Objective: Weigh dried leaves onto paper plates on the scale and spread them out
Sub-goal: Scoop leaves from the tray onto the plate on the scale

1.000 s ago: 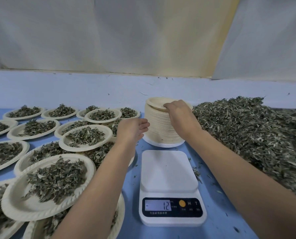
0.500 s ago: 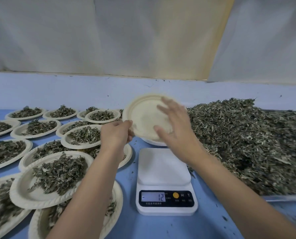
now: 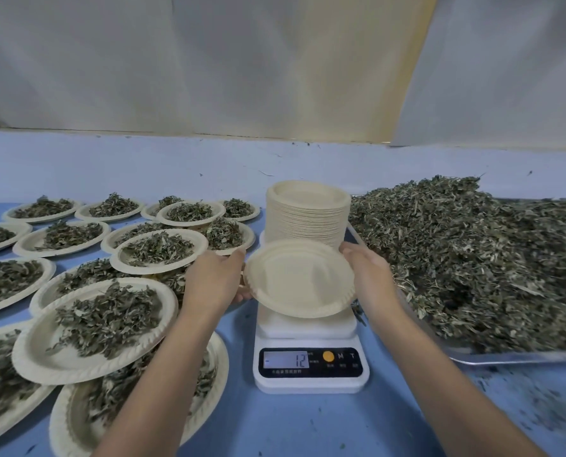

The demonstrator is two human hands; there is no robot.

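The left hand [image 3: 214, 278] and right hand [image 3: 370, 275] each grip an opposite rim of the empty paper plate [image 3: 298, 278], held tilted just above the platform of the scale [image 3: 311, 380], in front of the plate stack [image 3: 308, 216]. Best to level it and set it down centred – rim clear of the filled plates [image 3: 97, 324] at left – then let go fully, so the display [image 3: 286, 359], reading minus 12, can settle before dried leaves [image 3: 473, 258] go on

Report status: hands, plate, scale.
Hands: left hand and right hand grip the empty plate at opposite rims. Plate tilted above scale, display reads minus 12. Behind it the plate stack, not in the way.
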